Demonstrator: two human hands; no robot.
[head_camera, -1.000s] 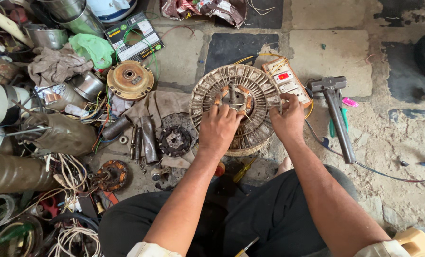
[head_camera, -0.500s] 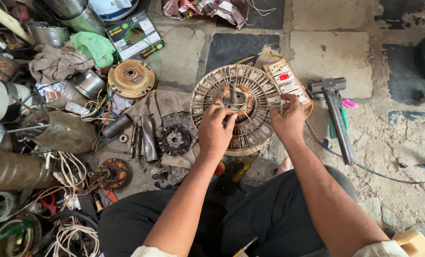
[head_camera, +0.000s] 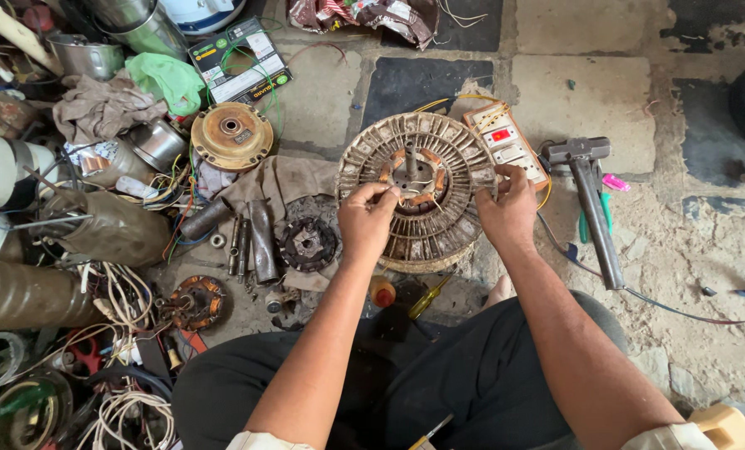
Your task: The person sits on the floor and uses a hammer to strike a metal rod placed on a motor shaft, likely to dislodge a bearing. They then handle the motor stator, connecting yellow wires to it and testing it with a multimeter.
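A round, dusty fan motor (head_camera: 422, 187) with radial fins and a centre shaft lies on the floor in front of my knees. My left hand (head_camera: 368, 218) rests on its near-left part, fingertips pinched on thin wires near the copper windings. At the motor's right rim, my right hand (head_camera: 506, 208) has its fingers curled on that edge. Both forearms reach forward over my black trousers.
A hammer (head_camera: 593, 204) and a white switch board (head_camera: 506, 143) lie right of the motor. Left are a rusty round cover (head_camera: 231, 135), a black bearing hub (head_camera: 307, 244), metal rods, a small stator (head_camera: 195, 302), wire tangles and metal cans. A yellow screwdriver (head_camera: 429, 297) lies near my knees.
My left hand has drawn back slightly from the motor's centre toward its near-left side, still pinching wires. The right hand stays on the rim.
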